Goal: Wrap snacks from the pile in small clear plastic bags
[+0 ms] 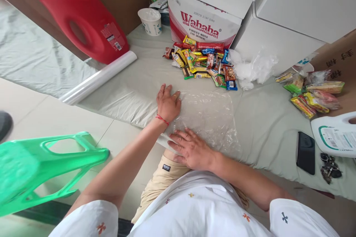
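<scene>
A clear plastic bag (pixel 207 118) lies flat on the pale sheet (pixel 261 118) spread over the floor. My left hand (pixel 167 103) rests palm down on the bag's far left corner, fingers stretched out. My right hand (pixel 191 147) lies flat on the bag's near left edge, fingers spread and pointing left. Beyond the bag sits a pile of wrapped snacks (pixel 201 62). Neither hand grips anything.
A Wahaha water carton (pixel 203 20) and white boxes (pixel 300 3) stand behind the snacks. Crumpled clear bags (pixel 251 67) lie to the right, then more snack packets (pixel 314 94), a white jug (pixel 336 135), a black phone (pixel 305 152) and keys (pixel 329 168). A film roll (pixel 97 78), red jug (pixel 83 14), paper cup (pixel 150 21) and green stool (pixel 41 164) are at left.
</scene>
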A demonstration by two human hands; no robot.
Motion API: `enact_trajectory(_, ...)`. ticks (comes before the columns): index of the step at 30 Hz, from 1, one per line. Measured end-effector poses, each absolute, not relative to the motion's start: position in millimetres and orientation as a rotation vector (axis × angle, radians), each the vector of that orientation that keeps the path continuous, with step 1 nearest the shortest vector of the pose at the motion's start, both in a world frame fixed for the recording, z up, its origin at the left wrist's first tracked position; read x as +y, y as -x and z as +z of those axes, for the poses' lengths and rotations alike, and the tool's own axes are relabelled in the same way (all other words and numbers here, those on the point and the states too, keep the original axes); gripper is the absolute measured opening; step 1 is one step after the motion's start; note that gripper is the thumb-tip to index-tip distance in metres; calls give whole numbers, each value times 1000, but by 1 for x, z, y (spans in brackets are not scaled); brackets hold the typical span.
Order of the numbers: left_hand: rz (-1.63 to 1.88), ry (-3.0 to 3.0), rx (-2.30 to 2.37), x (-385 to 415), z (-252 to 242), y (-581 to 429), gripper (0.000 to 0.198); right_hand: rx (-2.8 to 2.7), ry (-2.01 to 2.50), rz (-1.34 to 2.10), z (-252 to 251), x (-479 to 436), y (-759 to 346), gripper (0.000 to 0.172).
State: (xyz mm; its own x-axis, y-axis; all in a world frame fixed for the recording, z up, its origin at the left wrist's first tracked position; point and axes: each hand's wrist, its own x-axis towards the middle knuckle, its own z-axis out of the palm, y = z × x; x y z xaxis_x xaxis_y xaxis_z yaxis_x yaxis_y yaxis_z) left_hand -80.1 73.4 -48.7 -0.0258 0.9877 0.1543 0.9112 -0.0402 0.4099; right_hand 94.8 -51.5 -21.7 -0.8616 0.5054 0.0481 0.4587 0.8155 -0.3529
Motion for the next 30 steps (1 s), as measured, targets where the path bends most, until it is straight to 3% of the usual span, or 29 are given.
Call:
enact_trajectory(7, 629, -2242, 2187, 63, -22, 79, 36, -2901, 795, 597, -31, -70, -95, 51)
enact_trajectory(13, 382, -2580, 1754, 57, -14, 65, 34, -2859, 812, 609, -31, -71, -88, 44)
enact_trajectory(19, 307, -2226, 2001, 54, -27, 53, 54, -2880, 721, 716, -30, -78, -85, 34)
enact_trajectory(24, 243, -2296, 1957, 43, -39, 49, 65, -2753, 531, 980, -3, -42, -112, 23)
enact_trajectory(26, 248, -2302, 1939, 41, -41, 49, 66, -2623, 725, 1029, 12, -5, -131, 26)
enact_trajectory(30, 316, -2299, 1911, 42, -43, 51, 65, -2528, 1439, 524, 32, 94, -153, 31)
